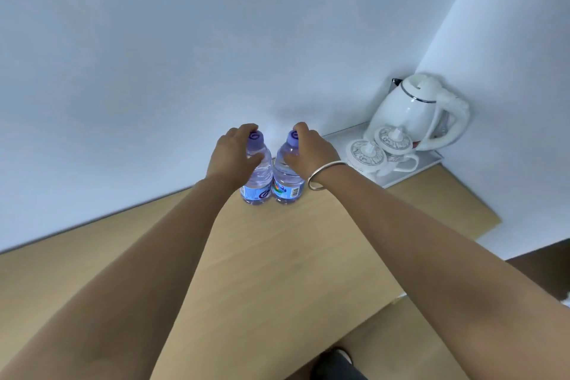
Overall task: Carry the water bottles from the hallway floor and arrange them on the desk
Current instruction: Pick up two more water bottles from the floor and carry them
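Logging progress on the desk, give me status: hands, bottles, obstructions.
Left hand grips left water bottle, right hand grips right water bottle. Both upright on desk, side by side. Kettle tray stands apart.

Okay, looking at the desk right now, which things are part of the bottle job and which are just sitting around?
Part of the job:
left bottle, gripped by the left hand
right bottle, gripped by the right hand
desk, where both bottles stand upright

Just sitting around:
white kettle
two lidded cups
white tray under them

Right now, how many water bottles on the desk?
2. Both upright side by side near the wall: left bottle held by the left hand, right bottle by the right hand. None seem hidden.
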